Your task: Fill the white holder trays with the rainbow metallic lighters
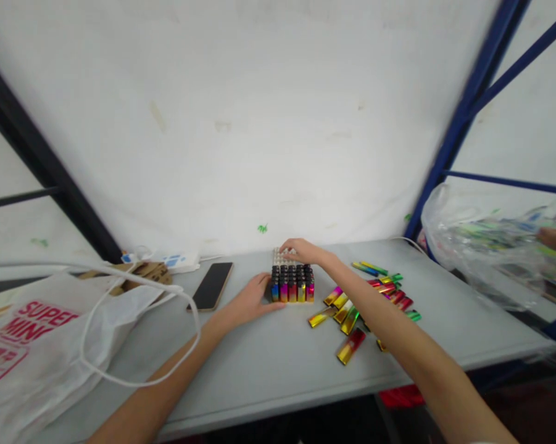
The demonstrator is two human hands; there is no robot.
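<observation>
A tight block of shiny multicoloured lighters (293,291) with black tops stands upright in rows on the table. My left hand (253,295) lies along the block's left side, its thumb stretched out near the front lower edge and its fingers spread by the left corner. Behind the rows shows a pale tray with round holes (278,255). My right hand (300,250) is over this tray, fingers bent downward and together; whatever is between them is hidden. Loose lighters (350,346) in gold, red, green and pink lie scattered to the right, partly under my right forearm.
A dark phone (211,286) lies left of the block. Further left are a white plastic bag (65,345) with red print and a looped white cable (141,383). A clear bag (485,246) sits at the right, by a blue frame (463,117). The wall rises behind.
</observation>
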